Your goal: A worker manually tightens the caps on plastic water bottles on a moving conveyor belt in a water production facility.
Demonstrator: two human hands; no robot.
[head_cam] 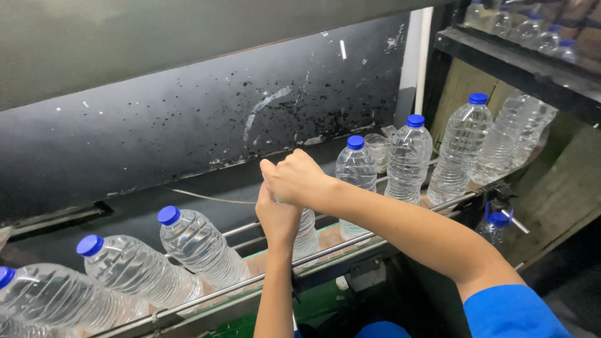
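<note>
One clear plastic bottle is held by both hands, in the middle of the conveyor rail. The right hand is closed tight over the top of this bottle, so its cap is hidden. The left hand is wrapped around the bottle just under the right hand, with the fingers pressed together on it. Both arms are stretched up from below, and the right arm is crossed over the left. A blue sleeve is seen on the right arm.

Three bottles with blue caps are seen on the rail to the left of the held bottle. They are all tipped over to the left. Three upright bottles with blue caps are seen on the rail to the right of the held bottle. One more clear bottle is seen past them, and its cap cannot be seen. One blue-capped bottle is seen below the rail, at its right end. A row of bottles is seen on a shelf high above the rail, at the right.
</note>
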